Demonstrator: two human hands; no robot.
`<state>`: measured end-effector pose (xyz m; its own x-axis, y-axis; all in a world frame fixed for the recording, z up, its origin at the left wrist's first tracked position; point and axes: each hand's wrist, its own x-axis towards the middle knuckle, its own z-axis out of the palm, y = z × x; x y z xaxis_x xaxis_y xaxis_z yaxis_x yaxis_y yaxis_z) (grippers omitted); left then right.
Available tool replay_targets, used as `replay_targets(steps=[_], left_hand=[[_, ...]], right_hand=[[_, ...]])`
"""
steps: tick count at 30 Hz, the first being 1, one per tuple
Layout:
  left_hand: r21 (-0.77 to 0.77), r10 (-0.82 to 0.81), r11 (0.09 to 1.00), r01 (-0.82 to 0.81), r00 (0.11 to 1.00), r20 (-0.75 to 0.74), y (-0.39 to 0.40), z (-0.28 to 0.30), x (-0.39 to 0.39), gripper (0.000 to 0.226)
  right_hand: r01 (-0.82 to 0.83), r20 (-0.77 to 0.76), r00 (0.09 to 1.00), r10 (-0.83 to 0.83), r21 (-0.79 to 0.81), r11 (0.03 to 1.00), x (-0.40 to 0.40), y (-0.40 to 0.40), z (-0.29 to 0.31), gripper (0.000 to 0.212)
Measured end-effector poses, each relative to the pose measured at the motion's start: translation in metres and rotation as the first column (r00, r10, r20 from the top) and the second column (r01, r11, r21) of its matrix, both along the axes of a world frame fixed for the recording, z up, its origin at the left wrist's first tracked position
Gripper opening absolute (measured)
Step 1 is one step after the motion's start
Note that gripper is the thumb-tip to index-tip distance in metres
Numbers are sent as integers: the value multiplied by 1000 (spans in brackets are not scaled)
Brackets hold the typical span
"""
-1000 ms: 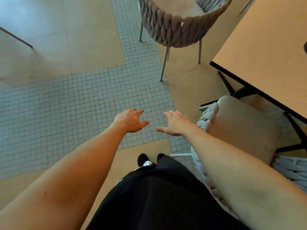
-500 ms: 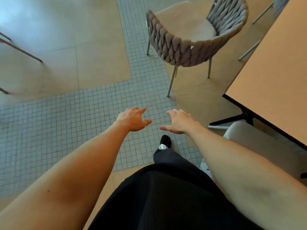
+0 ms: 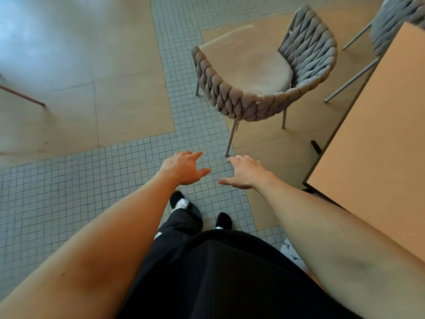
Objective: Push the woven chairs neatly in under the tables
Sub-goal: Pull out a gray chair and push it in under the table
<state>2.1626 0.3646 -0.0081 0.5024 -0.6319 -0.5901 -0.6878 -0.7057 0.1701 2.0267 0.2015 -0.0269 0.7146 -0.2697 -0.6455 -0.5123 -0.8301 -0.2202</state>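
Observation:
A grey woven chair (image 3: 239,100) with a beige seat cushion stands out on the floor ahead, its curved back toward me, well apart from the wooden table (image 3: 377,139) at the right. My left hand (image 3: 184,169) and my right hand (image 3: 243,172) are stretched forward side by side, fingers apart, holding nothing, a short way in front of the chair's near leg. A second woven chair (image 3: 395,17) shows at the top right behind the table's corner. A sliver of another woven chair (image 3: 291,252) peeks out beside my right forearm.
The floor is beige panels crossed by a band of small grey tiles (image 3: 115,180). A thin metal leg (image 3: 23,96) of other furniture slants in at the left edge. The table's dark base (image 3: 316,146) reaches out under its edge. My black shoes (image 3: 181,201) stand on the tiles.
I have stepped forward: the woven chair ahead came nearer and lower in view, the chair by my right arm slid almost out of sight. Both hands stay open and empty.

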Motion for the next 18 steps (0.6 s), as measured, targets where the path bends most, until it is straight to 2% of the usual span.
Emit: replay_targets(steps=[8,18], left_hand=[[23,-105,994,105,994,-6,-43,-10,105,85],[57,-328,943,327,945,10,-108,-9,238,86]], right_hand=[[56,-20,998,-56,-5,998,84,-38,-10,92],[230,-14,973,-230,-12,973,188,-77,-11,94]])
